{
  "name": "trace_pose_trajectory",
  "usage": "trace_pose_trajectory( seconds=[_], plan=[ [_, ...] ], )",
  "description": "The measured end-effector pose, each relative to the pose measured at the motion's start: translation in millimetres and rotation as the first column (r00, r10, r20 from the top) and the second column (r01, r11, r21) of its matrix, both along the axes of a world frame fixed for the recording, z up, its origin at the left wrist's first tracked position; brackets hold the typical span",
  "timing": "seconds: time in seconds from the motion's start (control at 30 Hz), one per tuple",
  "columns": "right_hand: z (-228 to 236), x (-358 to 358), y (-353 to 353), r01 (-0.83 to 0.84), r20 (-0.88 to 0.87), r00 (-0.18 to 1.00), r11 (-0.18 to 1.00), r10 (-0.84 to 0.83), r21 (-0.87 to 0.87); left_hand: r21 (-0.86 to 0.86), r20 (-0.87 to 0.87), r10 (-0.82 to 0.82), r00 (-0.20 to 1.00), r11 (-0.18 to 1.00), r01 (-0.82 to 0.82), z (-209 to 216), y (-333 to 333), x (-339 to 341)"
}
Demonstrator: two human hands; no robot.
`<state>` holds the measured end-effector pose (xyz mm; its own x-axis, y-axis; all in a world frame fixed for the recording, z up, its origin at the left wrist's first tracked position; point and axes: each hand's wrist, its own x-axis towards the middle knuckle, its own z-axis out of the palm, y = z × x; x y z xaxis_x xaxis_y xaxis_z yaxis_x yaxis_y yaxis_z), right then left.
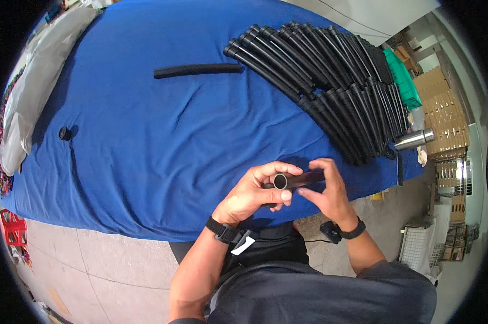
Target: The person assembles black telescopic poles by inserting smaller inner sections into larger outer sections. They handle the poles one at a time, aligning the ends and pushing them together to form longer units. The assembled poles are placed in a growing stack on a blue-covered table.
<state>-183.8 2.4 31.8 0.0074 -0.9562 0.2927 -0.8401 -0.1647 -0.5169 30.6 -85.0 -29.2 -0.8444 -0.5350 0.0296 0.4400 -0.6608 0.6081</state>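
My left hand (249,191) is closed around a dark, shiny tube (300,179), with the thumb and fingers near its open round end. That hollow end faces up toward me. Another black part shows partly under the left fingers; its kind is hidden. My right hand (330,194) curves about the tube's other end, thumb and fingers apart, and I see no firm grip there. Both hands are above the front edge of the blue cloth (163,178). On the cloth lie a black foam sleeve (198,71) and, at the left, a small black cap (64,133).
Many black tubes (330,86) with capped ends lie in overlapping rows at the right. Beyond them are a green bin (401,80) and a steel flask (414,139). Clear plastic sheeting (41,81) covers the left edge. A red crate (13,228) stands on the floor.
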Motion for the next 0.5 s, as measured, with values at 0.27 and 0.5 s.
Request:
trace_pose_trajectory(
  seconds=[0.27, 0.5],
  plan=[
    [-11, -38, 10, -0.273, 0.507, 0.862, 0.855, 0.014, 0.441, -0.062, -0.077, -0.138, 0.987, 0.989, 0.134, 0, -2, 5],
    [-11, -48, 13, -0.334, 0.557, 0.830, 0.812, 0.012, 0.479, -0.049, -0.072, -0.132, 0.989, 0.990, 0.129, 1, -2, 4]
  ],
)
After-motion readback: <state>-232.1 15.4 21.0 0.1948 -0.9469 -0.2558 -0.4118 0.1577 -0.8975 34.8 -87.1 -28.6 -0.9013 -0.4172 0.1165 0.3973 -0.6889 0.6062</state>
